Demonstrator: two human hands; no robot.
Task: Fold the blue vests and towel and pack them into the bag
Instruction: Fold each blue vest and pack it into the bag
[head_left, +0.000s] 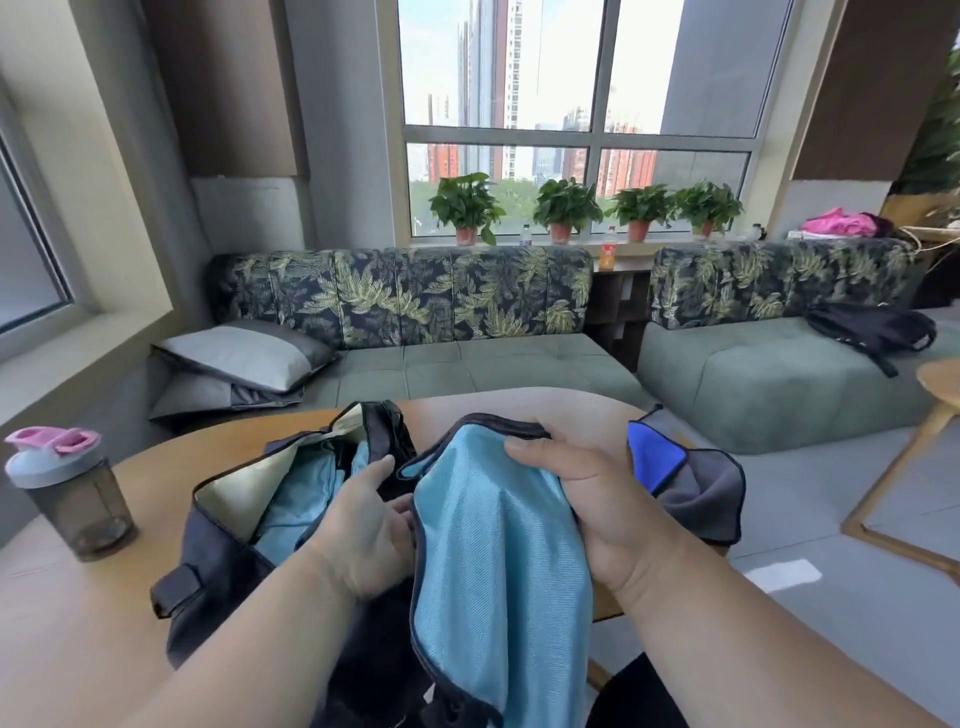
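Gripping a light-blue mesh vest with dark trim in both hands.
Right hand clutches its top edge; left hand pinches its side, beside the open dark bag.

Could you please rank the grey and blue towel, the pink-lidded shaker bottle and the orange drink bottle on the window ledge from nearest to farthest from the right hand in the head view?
From the right hand, which grips a light blue vest:
1. Grey and blue towel, on the table just to its right.
2. Shaker bottle, at the table's left edge.
3. Orange drink bottle, behind the sofa.
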